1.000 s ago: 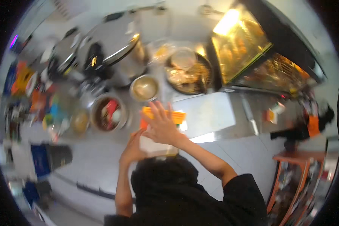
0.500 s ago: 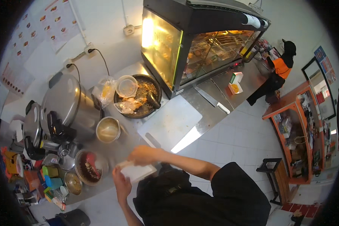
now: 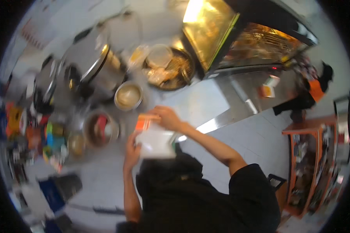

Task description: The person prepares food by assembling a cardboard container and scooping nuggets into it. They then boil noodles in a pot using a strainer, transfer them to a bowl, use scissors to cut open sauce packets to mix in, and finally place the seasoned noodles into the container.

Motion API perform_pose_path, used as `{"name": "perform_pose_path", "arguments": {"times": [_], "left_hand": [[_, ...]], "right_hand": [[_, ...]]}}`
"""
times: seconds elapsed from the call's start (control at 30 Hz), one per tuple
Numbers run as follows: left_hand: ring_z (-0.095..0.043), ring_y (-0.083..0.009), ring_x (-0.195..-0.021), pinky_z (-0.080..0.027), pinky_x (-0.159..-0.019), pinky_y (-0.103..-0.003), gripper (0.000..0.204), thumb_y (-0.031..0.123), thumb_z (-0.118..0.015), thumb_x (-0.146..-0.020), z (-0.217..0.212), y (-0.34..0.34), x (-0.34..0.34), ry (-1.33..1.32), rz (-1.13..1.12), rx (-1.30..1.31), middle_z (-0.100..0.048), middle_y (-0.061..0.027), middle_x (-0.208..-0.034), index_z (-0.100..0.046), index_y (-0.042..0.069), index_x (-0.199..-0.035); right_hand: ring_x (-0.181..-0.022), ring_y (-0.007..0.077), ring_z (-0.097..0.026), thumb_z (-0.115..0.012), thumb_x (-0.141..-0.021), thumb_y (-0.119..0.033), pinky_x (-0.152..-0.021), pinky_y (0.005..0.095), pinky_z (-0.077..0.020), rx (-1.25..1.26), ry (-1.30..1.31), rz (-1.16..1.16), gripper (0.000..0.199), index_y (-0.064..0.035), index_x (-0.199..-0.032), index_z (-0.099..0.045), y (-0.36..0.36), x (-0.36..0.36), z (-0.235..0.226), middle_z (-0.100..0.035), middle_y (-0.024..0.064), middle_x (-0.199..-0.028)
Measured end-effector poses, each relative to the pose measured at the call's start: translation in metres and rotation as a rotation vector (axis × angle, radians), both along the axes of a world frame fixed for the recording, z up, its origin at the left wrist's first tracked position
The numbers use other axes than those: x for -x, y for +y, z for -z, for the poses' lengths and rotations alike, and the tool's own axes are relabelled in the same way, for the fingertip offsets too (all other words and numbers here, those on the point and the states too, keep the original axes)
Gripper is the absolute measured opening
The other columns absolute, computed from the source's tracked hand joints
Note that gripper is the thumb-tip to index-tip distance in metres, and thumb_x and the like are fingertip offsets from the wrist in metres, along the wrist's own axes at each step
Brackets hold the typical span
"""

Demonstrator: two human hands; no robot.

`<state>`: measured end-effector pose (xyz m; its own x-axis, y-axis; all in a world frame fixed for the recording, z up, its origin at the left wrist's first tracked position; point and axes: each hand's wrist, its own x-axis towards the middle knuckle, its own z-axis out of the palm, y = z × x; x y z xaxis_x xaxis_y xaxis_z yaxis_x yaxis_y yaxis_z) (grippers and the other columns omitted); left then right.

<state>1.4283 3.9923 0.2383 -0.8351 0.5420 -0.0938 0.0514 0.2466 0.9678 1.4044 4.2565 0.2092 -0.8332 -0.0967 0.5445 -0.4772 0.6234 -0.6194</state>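
Between my two hands is a small cardboard food box [image 3: 156, 144], white with an orange striped flap and a bit of green at its right side. My left hand [image 3: 132, 149] is closed on its left edge. Bent over the orange flap at the far edge, my right hand [image 3: 168, 117] grips it with the fingertips; motion blurs the details. Just beyond lies a white cutting board [image 3: 202, 97]. A metal bowl [image 3: 128, 96] stands past the box to the left.
A dark stone mortar [image 3: 171, 83] holds food and a plastic tub. Big pressure cookers [image 3: 90, 68] stand at left, near a bowl with a red scoop [image 3: 101, 126]. A knife [image 3: 243, 95] lies before the lit display warmer [image 3: 256, 46]. Another person [image 3: 317, 89] is at far right.
My view has shifted, and the scene sits further right and higher. The box has turned so its orange flap shows, with my right hand now at that flap.
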Motion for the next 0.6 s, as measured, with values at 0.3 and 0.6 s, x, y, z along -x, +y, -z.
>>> {"name": "perform_pose_path", "arguments": {"times": [0.3, 0.6], "left_hand": [[-0.049, -0.0307, -0.122, -0.035, -0.108, -0.040, 0.048, -0.001, -0.043, -0.089, 0.030, 0.031, 0.007, 0.154, -0.112, 0.124, -0.052, -0.0172, -0.129, -0.050, 0.002, -0.136], [-0.042, -0.0313, -0.134, -0.026, -0.115, -0.039, 0.061, -0.007, -0.038, -0.082, 0.146, 0.006, 0.004, 0.080, -0.159, 0.056, -0.043, -0.0209, -0.145, -0.040, -0.002, -0.143]], "right_hand": [[-0.133, 0.0360, -0.041, -0.077, -0.069, -0.029, -0.104, 0.0582, -0.0354, -0.421, -0.528, -0.084, 0.083, -0.0030, -0.139, -0.043, -0.005, -0.050, 0.012, -0.045, 0.0204, -0.139], [-0.144, 0.0445, -0.019, -0.054, -0.088, -0.035, -0.112, 0.0726, -0.0054, -1.022, -0.194, 0.010, 0.066, -0.0240, -0.149, -0.034, -0.024, -0.012, 0.176, -0.036, 0.0223, -0.149]]}}
